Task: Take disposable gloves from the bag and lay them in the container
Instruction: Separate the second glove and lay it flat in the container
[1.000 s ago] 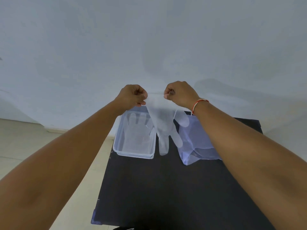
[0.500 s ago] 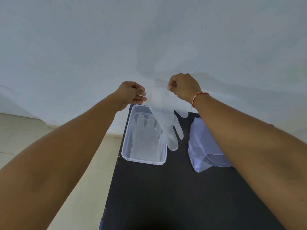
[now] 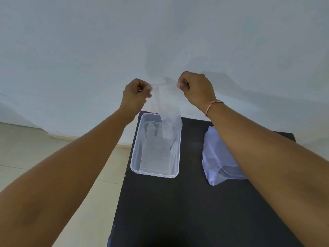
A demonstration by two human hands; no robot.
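A clear disposable glove (image 3: 168, 106) hangs by its cuff between my two hands, its fingers dangling into the far end of the clear plastic container (image 3: 134, 157). My left hand (image 3: 136, 95) pinches the cuff's left corner and my right hand (image 3: 195, 88) pinches the right corner, both above the container's far edge. At least one other glove lies flat inside the container. The pale plastic bag (image 3: 213, 154) lies crumpled on the table to the right, partly hidden by my right forearm.
The container and bag rest on a black table (image 3: 178, 211) that stands against a pale wall (image 3: 160, 41). Light floor tiles (image 3: 35, 157) show to the left of the table's edge.
Both hands have carried the glove left, from over the table between container and bag to above the container, and its fingers now hang inside it.
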